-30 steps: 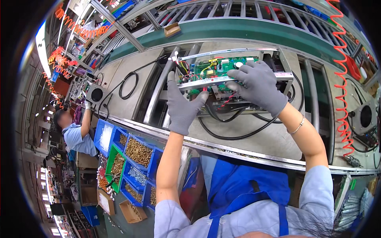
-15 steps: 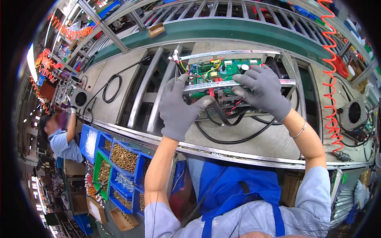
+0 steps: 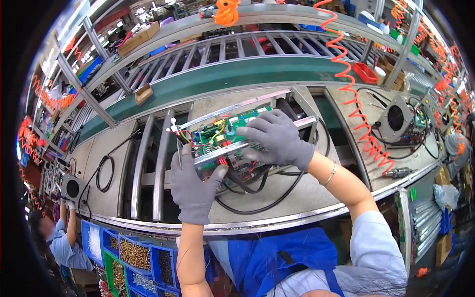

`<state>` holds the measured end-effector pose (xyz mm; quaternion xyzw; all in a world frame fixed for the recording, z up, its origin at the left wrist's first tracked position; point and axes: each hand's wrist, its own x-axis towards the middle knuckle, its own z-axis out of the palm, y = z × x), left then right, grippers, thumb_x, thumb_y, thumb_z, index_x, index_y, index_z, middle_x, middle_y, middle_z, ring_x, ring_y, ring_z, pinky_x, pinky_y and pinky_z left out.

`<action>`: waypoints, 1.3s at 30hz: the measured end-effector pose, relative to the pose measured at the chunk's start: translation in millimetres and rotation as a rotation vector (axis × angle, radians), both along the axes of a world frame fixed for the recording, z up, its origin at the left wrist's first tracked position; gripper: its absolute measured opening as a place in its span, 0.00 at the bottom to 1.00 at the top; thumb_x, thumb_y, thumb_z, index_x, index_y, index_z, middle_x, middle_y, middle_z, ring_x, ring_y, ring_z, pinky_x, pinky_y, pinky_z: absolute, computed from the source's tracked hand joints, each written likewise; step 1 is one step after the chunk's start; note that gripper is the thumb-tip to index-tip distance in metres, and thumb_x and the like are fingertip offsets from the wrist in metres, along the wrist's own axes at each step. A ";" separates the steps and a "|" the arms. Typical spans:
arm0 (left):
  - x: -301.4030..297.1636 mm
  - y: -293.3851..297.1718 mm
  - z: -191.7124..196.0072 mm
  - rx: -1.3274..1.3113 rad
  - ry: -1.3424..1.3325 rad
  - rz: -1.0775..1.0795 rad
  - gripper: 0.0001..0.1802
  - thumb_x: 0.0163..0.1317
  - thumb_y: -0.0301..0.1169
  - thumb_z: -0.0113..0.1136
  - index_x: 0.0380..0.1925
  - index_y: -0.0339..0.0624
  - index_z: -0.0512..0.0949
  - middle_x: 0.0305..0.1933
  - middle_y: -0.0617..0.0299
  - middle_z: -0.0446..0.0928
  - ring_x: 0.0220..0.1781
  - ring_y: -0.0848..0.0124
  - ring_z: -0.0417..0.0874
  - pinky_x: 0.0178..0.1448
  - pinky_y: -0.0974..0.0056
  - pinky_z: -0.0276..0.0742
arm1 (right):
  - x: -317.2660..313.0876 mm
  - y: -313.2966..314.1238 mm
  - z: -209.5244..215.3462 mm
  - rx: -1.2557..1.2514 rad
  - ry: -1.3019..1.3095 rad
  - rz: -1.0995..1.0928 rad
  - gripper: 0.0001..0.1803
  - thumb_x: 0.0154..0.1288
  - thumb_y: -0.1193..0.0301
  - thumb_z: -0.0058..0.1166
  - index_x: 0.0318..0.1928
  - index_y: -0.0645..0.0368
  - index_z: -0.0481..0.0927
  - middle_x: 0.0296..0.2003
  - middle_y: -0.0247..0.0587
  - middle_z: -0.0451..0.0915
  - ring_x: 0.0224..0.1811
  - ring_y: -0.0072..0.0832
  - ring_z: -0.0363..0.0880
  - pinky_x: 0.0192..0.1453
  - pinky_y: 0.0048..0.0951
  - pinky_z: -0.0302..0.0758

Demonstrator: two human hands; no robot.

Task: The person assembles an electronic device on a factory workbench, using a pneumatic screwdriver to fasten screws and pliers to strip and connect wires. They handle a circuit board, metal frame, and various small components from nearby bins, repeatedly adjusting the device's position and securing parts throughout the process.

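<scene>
Evidently, the grey-gloved right grip [image 3: 277, 138] hid part of the green circuit board [image 3: 237, 123] and of the front rail [image 3: 222, 152], and shadow and black cables [image 3: 242, 212] muddled what lay beneath, so whether its bent fingers clasped the metal could not be made out. The left grip [image 3: 193, 188] stood at the chassis's left end, fingers raised, thumb spread toward the red wires [image 3: 222, 161], its hold equally unclear. The silvery chassis [image 3: 262, 100] rested on the tabletop [image 3: 213, 106] near steel rollers [image 3: 143, 168], its board dotted with small white and yellow parts.
</scene>
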<state>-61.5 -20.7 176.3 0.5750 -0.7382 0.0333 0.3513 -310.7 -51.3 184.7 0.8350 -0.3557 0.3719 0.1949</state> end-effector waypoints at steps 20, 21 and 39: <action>47.8 76.8 -54.1 -0.091 -0.033 0.143 0.47 0.58 0.58 0.60 0.69 0.37 0.62 0.67 0.47 0.67 0.70 0.51 0.67 0.76 0.42 0.51 | 29.2 193.7 -127.1 0.672 -0.409 0.156 0.19 0.53 0.77 0.60 0.48 0.61 0.79 0.42 0.49 0.78 0.43 0.45 0.76 0.48 0.42 0.74; 67.0 95.6 -57.7 -0.070 -0.068 0.200 0.46 0.58 0.58 0.60 0.68 0.37 0.63 0.65 0.48 0.69 0.69 0.52 0.68 0.76 0.43 0.51 | 27.4 201.0 -134.8 0.720 -0.407 0.169 0.18 0.54 0.77 0.59 0.48 0.62 0.78 0.42 0.50 0.77 0.43 0.45 0.76 0.48 0.42 0.74; 342.3 159.9 -66.1 0.409 -0.309 0.607 0.14 0.57 0.27 0.56 0.40 0.54 0.86 0.43 0.57 0.83 0.46 0.54 0.84 0.51 0.53 0.80 | 59.9 176.3 -107.8 0.850 -0.420 0.333 0.14 0.61 0.69 0.59 0.45 0.63 0.80 0.42 0.50 0.78 0.42 0.43 0.77 0.47 0.39 0.74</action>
